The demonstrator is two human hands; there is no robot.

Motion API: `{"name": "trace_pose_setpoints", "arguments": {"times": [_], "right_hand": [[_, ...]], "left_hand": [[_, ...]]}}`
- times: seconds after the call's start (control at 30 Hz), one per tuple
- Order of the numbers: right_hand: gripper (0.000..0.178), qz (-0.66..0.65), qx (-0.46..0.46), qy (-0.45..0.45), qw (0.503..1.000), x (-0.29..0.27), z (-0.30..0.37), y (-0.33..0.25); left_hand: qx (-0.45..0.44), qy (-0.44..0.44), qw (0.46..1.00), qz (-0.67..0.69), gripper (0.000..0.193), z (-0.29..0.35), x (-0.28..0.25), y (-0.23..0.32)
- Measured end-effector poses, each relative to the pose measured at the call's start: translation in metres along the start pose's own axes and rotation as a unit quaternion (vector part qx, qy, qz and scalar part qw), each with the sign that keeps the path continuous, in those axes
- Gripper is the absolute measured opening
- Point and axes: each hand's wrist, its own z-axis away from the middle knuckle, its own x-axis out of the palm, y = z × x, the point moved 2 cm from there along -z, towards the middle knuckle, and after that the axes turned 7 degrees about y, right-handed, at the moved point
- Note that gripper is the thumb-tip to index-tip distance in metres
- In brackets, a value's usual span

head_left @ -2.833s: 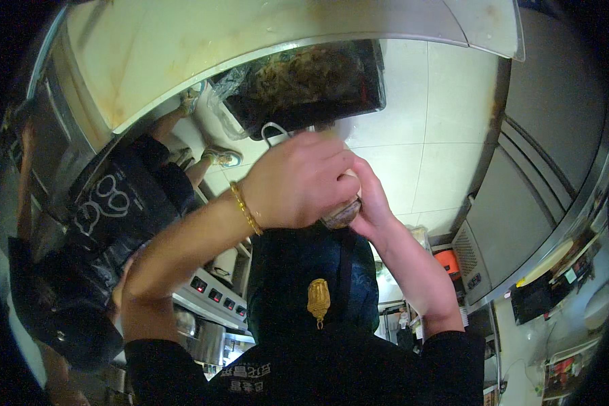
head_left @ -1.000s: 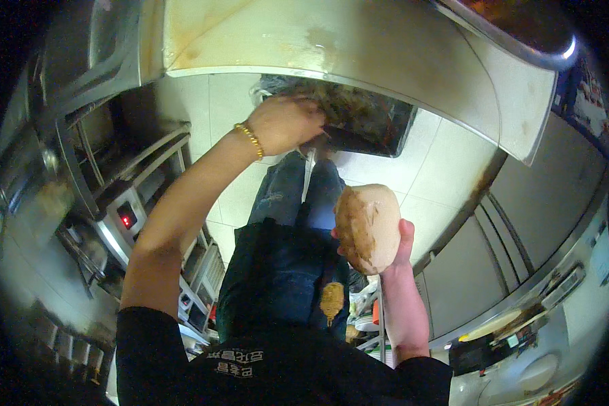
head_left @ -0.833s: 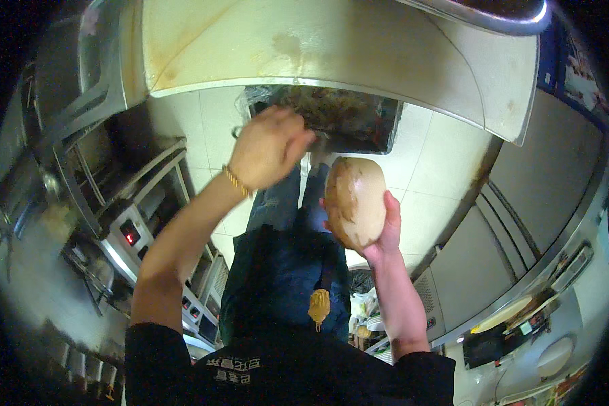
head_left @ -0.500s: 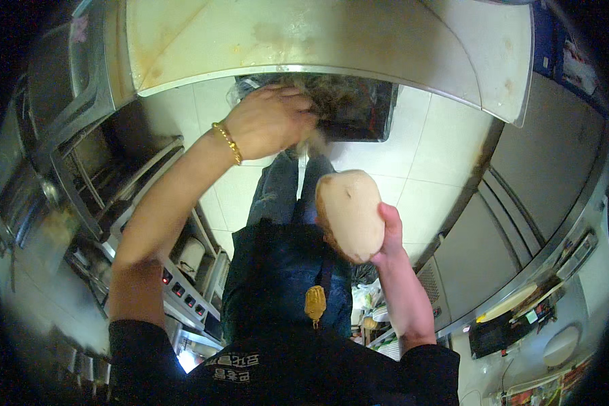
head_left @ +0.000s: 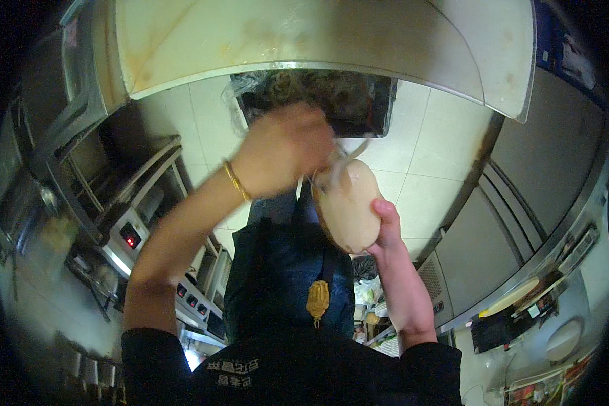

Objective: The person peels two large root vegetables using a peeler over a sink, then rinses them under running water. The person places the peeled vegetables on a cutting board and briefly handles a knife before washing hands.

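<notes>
My right hand (head_left: 387, 227) grips a large, mostly peeled potato (head_left: 350, 211) from its right side, thumb on the pale flesh. A strip of brown skin remains along the potato's left edge. At the potato's far left end, my left hand (head_left: 287, 150) is curled and blurred by motion. Whatever it holds is smeared and mostly hidden by the fingers. A thin pale strip (head_left: 354, 153) sticks out between this hand and the potato. Beyond the hands, on the floor, stands a black bin (head_left: 384, 111) lined with clear plastic and holding brownish peelings.
A pale, stained worktop (head_left: 304, 34) spans the far side above the bin. Steel equipment with switches (head_left: 130, 235) stands at the left, and grey cabinets (head_left: 484, 233) line the right. Pale tiles (head_left: 419, 145) cover the floor. A yellow pendant (head_left: 317, 300) hangs at my front.
My left hand has come from over the bin nearer to me and rightward, to the potato's far end. The potato has shifted slightly away from me, and the pale strip now shows beside it.
</notes>
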Motion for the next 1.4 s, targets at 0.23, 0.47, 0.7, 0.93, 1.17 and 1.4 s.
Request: {"name": "trace_pose_setpoints", "arguments": {"times": [0.23,0.47,0.7,0.93,1.17,1.4], "right_hand": [[0.082,-0.032,-0.003,0.017,0.999,0.007,0.011,-0.013],[0.065,-0.089,0.008,0.034,0.995,-0.007,-0.014,0.003],[0.058,-0.191,0.033,0.068,0.979,0.004,-0.033,0.01],[0.081,-0.052,-0.005,-0.026,0.998,0.022,-0.02,-0.003],[0.091,-0.01,0.028,-0.048,0.998,0.021,0.003,-0.004],[0.09,-0.08,0.03,0.029,0.996,0.008,-0.007,0.004]], "left_hand": [[-0.403,-0.07,0.891,0.197,0.016,0.036,0.033,-0.067],[-0.126,0.09,0.962,0.225,0.009,0.03,0.026,0.003],[0.134,-0.134,0.98,0.059,0.012,0.017,0.004,0.046],[0.219,-0.099,0.97,-0.031,0.007,0.012,-0.025,0.031],[0.129,-0.112,0.962,-0.215,0.012,0.002,-0.02,-0.04],[-0.117,0.062,0.99,0.041,0.011,0.041,-0.019,-0.019]]}}
